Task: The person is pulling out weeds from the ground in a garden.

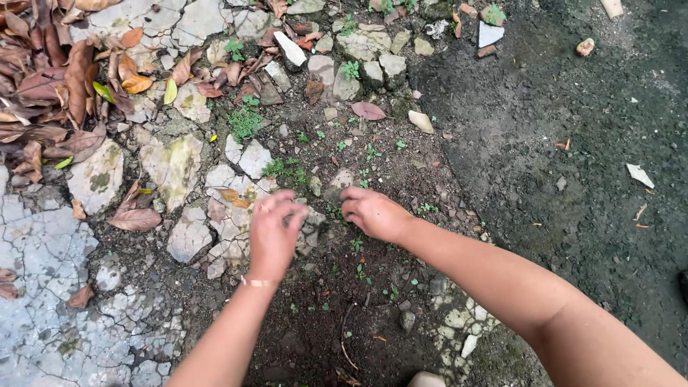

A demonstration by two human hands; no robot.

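My left hand (274,233) is low over broken pale stones (236,215) at the edge of a dark soil patch (337,301). It is blurred, its fingers curled downward, a thin band on the wrist. My right hand (373,213) rests knuckles-up on the soil just to the right, fingers curled under against the ground by a small stone (337,183). Whether either hand holds anything is hidden. Tiny green seedlings (358,271) dot the soil between my forearms.
Dry brown leaves (57,93) pile at the upper left. Cracked pale paving (43,287) fills the lower left. Small weeds (245,123) grow between stones ahead. Dark damp ground (573,143) with white shards (639,175) lies to the right.
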